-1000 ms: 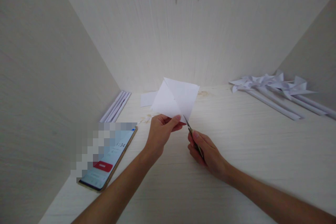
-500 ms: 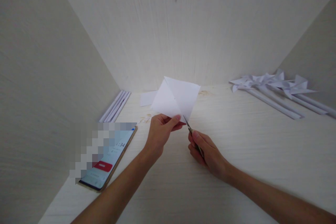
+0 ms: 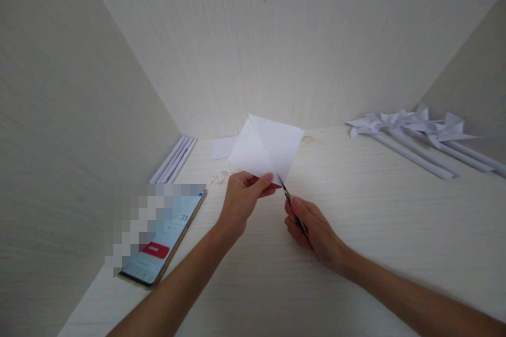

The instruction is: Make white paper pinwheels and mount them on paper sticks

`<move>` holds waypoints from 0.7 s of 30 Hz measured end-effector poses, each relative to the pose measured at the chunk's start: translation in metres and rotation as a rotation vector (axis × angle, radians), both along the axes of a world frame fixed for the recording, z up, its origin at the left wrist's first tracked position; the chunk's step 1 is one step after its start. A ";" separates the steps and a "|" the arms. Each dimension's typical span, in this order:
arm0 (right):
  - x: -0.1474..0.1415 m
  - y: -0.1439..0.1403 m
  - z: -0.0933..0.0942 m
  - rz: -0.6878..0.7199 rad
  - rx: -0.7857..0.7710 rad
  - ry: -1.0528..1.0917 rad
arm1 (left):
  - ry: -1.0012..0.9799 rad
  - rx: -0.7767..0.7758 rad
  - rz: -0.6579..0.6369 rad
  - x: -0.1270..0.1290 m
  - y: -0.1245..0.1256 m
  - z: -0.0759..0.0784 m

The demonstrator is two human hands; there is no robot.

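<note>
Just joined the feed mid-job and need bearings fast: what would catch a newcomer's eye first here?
At centre, the left hand holds up a white paper square while the right hand puts scissors to its lower corner. A phone with a lit screen lies at the left of the table. Finished paper pinwheels lie at the far right.

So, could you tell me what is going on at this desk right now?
A person is cutting paper. The left hand holds a creased white paper square up by its near corner, and the right hand works small scissors whose blades meet that corner. On the white table, a phone lies to the left with its screen lit, paper rolls rest along the left wall, and finished paper pinwheels lie at the far right.
</note>
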State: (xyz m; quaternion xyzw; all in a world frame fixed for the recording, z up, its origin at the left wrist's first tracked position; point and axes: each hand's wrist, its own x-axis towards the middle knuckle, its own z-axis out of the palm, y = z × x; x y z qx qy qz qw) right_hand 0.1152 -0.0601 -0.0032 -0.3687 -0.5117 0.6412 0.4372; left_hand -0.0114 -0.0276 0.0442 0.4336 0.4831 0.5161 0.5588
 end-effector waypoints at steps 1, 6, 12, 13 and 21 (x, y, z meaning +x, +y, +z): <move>0.000 0.000 0.000 0.001 -0.002 -0.002 | -0.001 0.000 -0.002 0.000 0.000 0.000; -0.001 0.000 0.000 -0.010 -0.006 -0.013 | -0.005 0.001 -0.005 0.000 0.000 -0.001; -0.001 0.000 0.000 -0.009 -0.005 -0.003 | -0.011 -0.011 -0.014 -0.001 0.001 -0.002; -0.001 0.000 0.000 -0.009 -0.007 -0.003 | -0.014 -0.013 -0.015 -0.001 0.001 -0.002; -0.001 0.000 0.002 0.001 0.009 -0.025 | -0.060 -0.013 0.032 -0.001 0.002 -0.001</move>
